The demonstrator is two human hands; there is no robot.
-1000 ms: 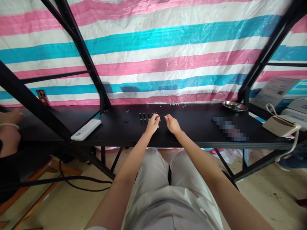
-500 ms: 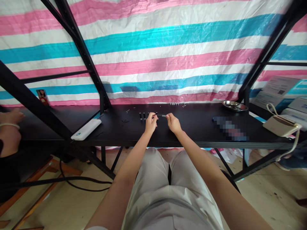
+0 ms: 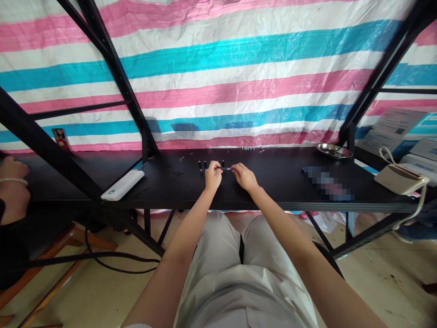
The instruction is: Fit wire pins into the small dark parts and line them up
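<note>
Above the middle of the black table (image 3: 280, 182), a slim pen (image 3: 225, 168), dark with a greyish middle, spans the gap between my hands. My left hand (image 3: 213, 175) is closed on its left end. The fingers of my right hand (image 3: 245, 176) pinch the other end. Short black cylinders (image 3: 200, 166) stand or lie just behind and left of my left hand, which hides part of the group. Further back is a row of several tiny white pieces (image 3: 248, 149). The pen's ends are hidden in my fingers.
A white power bank (image 3: 123, 184) lies at left and a round metal dish (image 3: 334, 151) at back right. A blurred-out item (image 3: 327, 183) and a cream bag (image 3: 399, 178) are on the right. Black frame posts flank the table. Another person's hand (image 3: 15, 168) is far left.
My right hand has shifted slightly left and down, with its fingers now more over the pen. My left hand has moved a little left. The pen sits lower and more to the left.
</note>
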